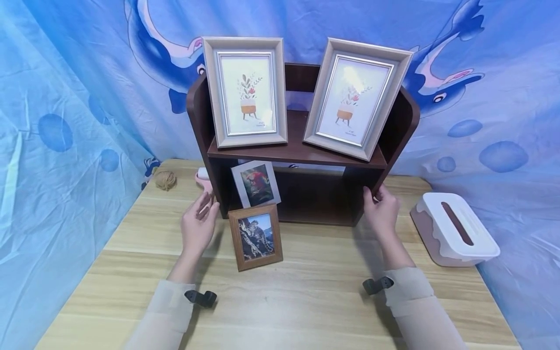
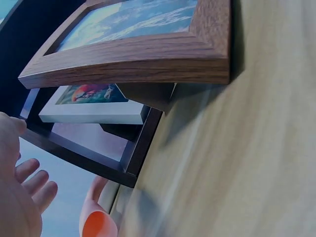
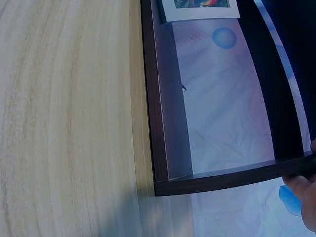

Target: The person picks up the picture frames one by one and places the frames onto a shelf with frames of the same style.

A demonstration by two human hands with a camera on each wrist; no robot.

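1. Dark wooden shelf unit [image 1: 302, 150] stands on the bench [image 1: 306, 291], near its far edge and against a blue printed cloth backdrop [image 1: 65, 97]. Two pale picture frames [image 1: 245, 92] lean on its upper board.
2. Right hand [image 1: 382, 210] is at the shelf unit's right side panel, low down. Its fingers [image 3: 302, 195] curl onto the panel edge; it reads as a grip, though the wrist view shows only fingertips.
3. Left hand [image 1: 198, 224] is just beside the left side panel. Its fingers [image 2: 34, 182] are loose and spread, holding nothing; contact with the panel cannot be confirmed.
4. Small brown frame [image 1: 256, 236] stands on the bench against the shelf front. A white-bordered photo [image 1: 256, 183] leans in the lower bay behind it.
5. Also on the bench: tissue box [image 1: 452, 236] at right, twine ball [image 1: 166, 180] far left, a pink item [image 1: 204, 178] behind the left panel.
6. Judgement: the step in hand is taking hold of the shelf unit from both sides. Next, the left hand needs a firm seat on its panel; any shift must stay level, as the leaning frames could tip.
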